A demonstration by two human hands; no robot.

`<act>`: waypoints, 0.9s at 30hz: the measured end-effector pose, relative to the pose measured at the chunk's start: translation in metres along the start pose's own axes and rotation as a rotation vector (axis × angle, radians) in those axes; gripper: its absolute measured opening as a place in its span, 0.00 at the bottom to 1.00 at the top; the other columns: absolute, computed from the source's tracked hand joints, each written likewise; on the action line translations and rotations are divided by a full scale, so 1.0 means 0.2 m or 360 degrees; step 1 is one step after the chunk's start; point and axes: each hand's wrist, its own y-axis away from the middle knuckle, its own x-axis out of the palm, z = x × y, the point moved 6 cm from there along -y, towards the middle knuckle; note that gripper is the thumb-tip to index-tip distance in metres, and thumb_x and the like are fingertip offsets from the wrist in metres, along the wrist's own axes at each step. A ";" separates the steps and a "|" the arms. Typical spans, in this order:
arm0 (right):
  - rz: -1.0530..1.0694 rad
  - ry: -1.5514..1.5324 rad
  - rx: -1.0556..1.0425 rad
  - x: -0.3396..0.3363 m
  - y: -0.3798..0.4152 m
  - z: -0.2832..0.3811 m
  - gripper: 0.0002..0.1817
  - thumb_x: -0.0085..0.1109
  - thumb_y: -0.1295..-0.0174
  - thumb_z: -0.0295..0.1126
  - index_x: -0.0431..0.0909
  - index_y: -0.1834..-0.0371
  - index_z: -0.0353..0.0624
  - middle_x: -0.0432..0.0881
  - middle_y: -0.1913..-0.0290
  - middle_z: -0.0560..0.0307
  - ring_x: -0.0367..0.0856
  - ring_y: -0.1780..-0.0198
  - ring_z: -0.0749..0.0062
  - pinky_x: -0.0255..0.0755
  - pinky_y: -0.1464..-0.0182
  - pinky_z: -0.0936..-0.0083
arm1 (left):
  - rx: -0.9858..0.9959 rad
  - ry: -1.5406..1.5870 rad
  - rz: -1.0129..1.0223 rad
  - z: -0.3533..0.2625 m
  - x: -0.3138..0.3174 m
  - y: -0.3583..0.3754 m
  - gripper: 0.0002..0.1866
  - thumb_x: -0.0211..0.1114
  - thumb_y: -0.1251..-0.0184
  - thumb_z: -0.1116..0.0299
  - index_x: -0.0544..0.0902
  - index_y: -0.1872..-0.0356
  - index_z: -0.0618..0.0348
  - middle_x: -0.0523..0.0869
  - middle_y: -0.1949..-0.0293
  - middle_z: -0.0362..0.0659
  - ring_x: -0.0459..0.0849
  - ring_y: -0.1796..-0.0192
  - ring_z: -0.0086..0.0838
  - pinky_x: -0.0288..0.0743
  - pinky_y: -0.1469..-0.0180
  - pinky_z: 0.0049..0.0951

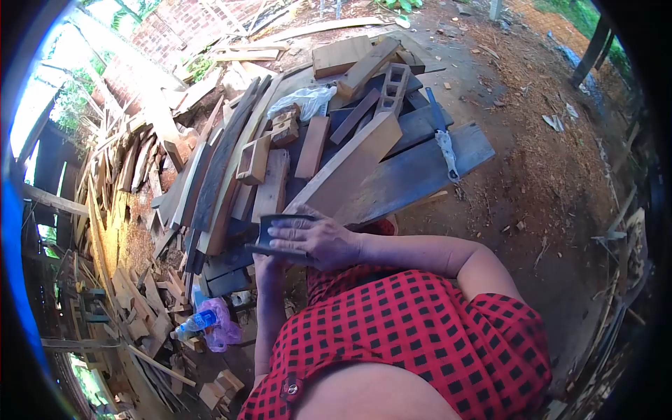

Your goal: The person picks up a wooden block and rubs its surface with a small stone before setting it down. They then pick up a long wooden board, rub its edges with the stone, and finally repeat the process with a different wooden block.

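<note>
Preferably keep pressure even: right hand (pixel 315 239), fingers straight across dark piece (pixel 265 229), clasp unclear; left hand (pixel 269 262), at piece's seven o'clock, should brace, grip hidden.

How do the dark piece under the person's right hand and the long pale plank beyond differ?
Colour: the dark piece is nearly black; the long pale plank is light tan.
Size: the dark piece is short; the long pale plank is far longer.
Position: the dark piece sits under the right hand; the long pale plank stretches away across the timber pile.
Whether they share a material is unclear.
</note>
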 end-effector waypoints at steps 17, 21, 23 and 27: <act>-0.0690 0.0078 0.0704 -0.10 0.36 -0.59 0.26 0.58 0.39 0.34 0.71 0.36 0.44 0.70 0.33 0.50 0.61 0.29 0.56 0.53 0.29 0.56 | -0.0356 0.0240 -0.0208 0.07 -0.06 0.03 0.28 0.61 0.51 0.77 0.71 0.43 0.67 0.81 0.53 0.52 0.85 0.55 0.44 0.86 0.60 0.46; 0.0010 0.0050 0.0113 0.13 0.23 -0.14 0.25 0.55 0.38 0.35 0.71 0.35 0.49 0.67 0.31 0.54 0.62 0.28 0.63 0.44 0.26 0.50 | -0.0412 0.0747 -0.0104 0.17 -0.16 0.02 0.26 0.61 0.50 0.76 0.72 0.45 0.64 0.81 0.52 0.52 0.84 0.53 0.46 0.83 0.54 0.53; 0.0215 -0.0115 -0.0079 0.17 0.23 -0.10 0.28 0.58 0.40 0.35 0.69 0.33 0.54 0.67 0.30 0.57 0.59 0.26 0.65 0.40 0.26 0.48 | -0.0423 0.0613 -0.0149 0.18 -0.18 0.02 0.25 0.61 0.50 0.75 0.72 0.46 0.63 0.81 0.52 0.52 0.83 0.52 0.46 0.83 0.55 0.54; -0.0204 0.0441 0.0317 -0.11 0.38 -0.62 0.23 0.58 0.40 0.34 0.74 0.39 0.50 0.71 0.33 0.57 0.66 0.31 0.62 0.51 0.29 0.52 | -0.0536 0.0527 -0.0211 0.19 -0.18 -0.01 0.23 0.61 0.50 0.75 0.73 0.48 0.62 0.80 0.52 0.51 0.83 0.53 0.47 0.83 0.56 0.53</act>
